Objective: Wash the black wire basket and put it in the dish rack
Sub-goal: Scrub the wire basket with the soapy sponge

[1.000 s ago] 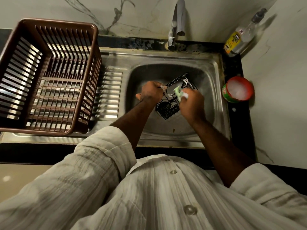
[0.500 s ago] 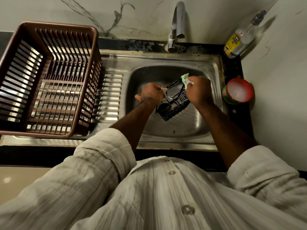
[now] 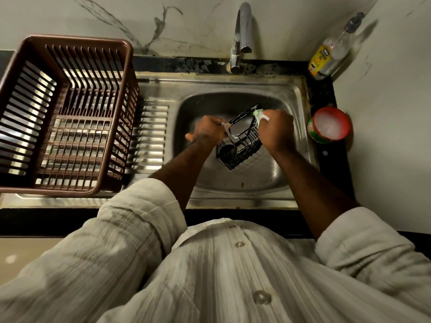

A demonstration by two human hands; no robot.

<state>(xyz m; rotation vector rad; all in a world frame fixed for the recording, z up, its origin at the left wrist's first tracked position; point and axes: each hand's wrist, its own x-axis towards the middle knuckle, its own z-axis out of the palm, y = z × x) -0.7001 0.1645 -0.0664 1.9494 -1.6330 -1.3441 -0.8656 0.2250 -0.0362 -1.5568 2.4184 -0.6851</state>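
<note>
The black wire basket (image 3: pixel 240 148) hangs tilted over the steel sink bowl (image 3: pixel 245 180). My left hand (image 3: pixel 206 131) grips its soapy rim on the left side. A green and white scrub pad (image 3: pixel 259 114) is pinched in my right hand (image 3: pixel 276 131), pressed against the basket's far right rim. White foam clings to the near rim wires. The brown plastic dish rack (image 3: pixel 67 113) stands on the drainboard to the left, with nothing in it.
A steel faucet (image 3: pixel 242 33) rises behind the bowl, and no water stream shows. A dish gel pump bottle (image 3: pixel 326 54) stands in the back right corner. A round red-rimmed tub of white soap (image 3: pixel 330 125) sits on the black counter right of the sink.
My right hand with the scrub pad moved from the basket's near rim up to its far right rim and stays there. The basket tilted slightly. My left hand kept its grip.
</note>
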